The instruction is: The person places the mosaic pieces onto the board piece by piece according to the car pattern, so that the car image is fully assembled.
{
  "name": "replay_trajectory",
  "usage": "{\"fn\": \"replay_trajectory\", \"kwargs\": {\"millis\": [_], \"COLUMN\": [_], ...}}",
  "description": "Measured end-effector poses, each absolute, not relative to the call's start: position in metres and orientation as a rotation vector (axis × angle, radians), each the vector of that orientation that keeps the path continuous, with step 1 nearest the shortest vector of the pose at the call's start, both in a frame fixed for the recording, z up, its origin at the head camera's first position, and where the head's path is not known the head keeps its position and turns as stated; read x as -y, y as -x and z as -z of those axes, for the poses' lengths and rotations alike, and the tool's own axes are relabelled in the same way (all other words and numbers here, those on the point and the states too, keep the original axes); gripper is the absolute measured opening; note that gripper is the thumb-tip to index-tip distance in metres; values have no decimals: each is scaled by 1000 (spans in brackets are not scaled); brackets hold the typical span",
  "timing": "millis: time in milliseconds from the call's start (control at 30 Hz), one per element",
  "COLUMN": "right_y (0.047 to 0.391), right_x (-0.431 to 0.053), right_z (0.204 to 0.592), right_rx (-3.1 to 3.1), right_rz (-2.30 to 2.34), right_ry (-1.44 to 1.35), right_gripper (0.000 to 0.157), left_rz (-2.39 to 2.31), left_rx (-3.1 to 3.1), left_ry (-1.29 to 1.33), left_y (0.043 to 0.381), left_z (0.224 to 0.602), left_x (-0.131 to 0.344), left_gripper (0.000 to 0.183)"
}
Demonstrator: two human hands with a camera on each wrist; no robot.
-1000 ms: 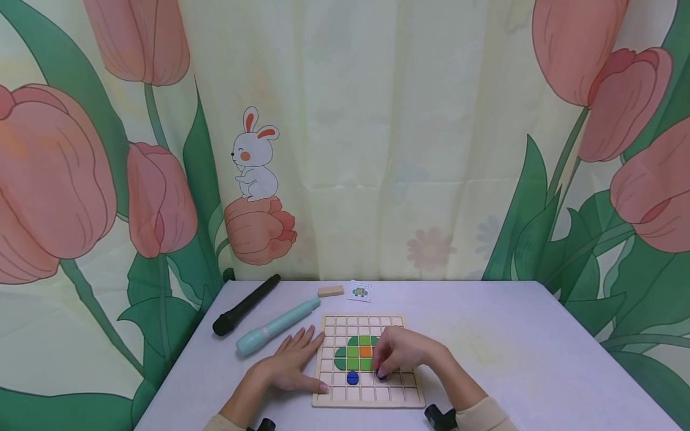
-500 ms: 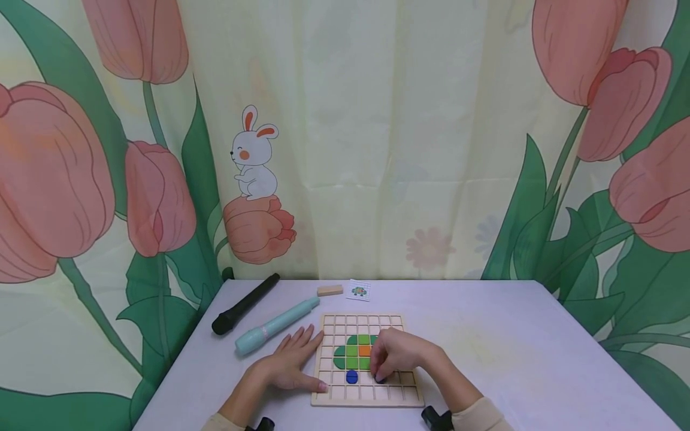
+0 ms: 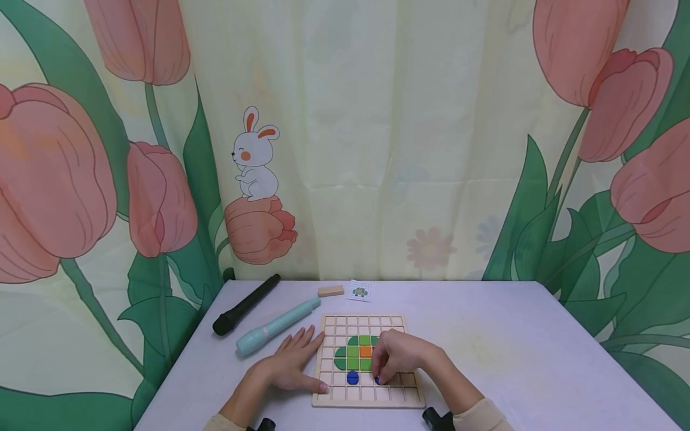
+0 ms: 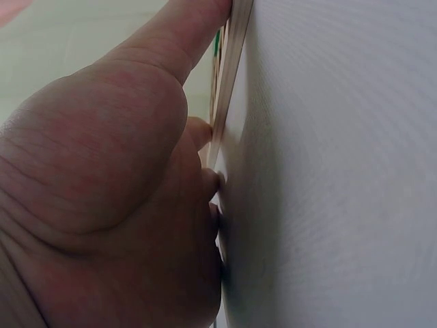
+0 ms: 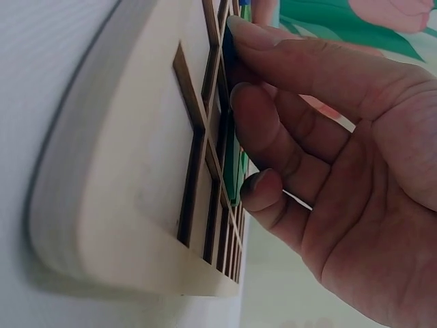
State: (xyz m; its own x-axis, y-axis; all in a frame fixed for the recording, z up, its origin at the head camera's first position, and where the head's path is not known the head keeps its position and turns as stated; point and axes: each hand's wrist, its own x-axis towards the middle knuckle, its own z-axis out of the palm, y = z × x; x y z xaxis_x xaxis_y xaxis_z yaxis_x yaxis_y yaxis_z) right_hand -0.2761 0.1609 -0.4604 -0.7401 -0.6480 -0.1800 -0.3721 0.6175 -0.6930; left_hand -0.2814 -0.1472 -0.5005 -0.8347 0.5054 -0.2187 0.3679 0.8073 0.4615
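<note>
A wooden grid board [image 3: 396, 395] lies on the table. Spread flat at its left side, my left hand [image 3: 288, 364] rests its thumb and index finger on the frame. In the left wrist view the thumb [image 4: 171, 41] reaches the board's edge. My right hand [image 3: 401, 352] pinches a small dark blue piece [image 3: 377, 379] low over a cell right of centre; the fingers partly hide it. Light green squares [image 3: 353, 351], dark green rounded pieces [image 3: 340, 358] and an orange square [image 3: 365, 351] fill cells mid-board. Below them sits a blue round shape [image 3: 353, 378] with a line across it.
Behind the board are a small wooden block [image 3: 330, 291] and a picture card [image 3: 359, 291] with a turtle-like pattern. A light teal tube-shaped object [image 3: 277, 327] and a black microphone-like object [image 3: 246, 305] lie at left. A tulip-printed curtain [image 3: 350, 149] hangs behind the table.
The right hand has shifted very slightly left over the same cell, still pinching the blue piece. The left hand stays on the board's edge.
</note>
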Motion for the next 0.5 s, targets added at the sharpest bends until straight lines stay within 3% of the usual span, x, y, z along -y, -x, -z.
{"fn": "replay_trajectory", "kwargs": {"millis": [333, 500], "right_y": [284, 289], "right_x": [-173, -195], "right_z": [458, 451], "right_rx": [-2418, -2447], "right_rz": [989, 1100], "right_ry": [874, 886], "right_gripper": [7, 14], "left_rz": [-575, -570], "left_rx": [-2666, -2666], "left_ry": [-664, -671], "left_y": [280, 280], "left_z": [499, 497], "left_x": [148, 147], "left_gripper": [121, 120]}}
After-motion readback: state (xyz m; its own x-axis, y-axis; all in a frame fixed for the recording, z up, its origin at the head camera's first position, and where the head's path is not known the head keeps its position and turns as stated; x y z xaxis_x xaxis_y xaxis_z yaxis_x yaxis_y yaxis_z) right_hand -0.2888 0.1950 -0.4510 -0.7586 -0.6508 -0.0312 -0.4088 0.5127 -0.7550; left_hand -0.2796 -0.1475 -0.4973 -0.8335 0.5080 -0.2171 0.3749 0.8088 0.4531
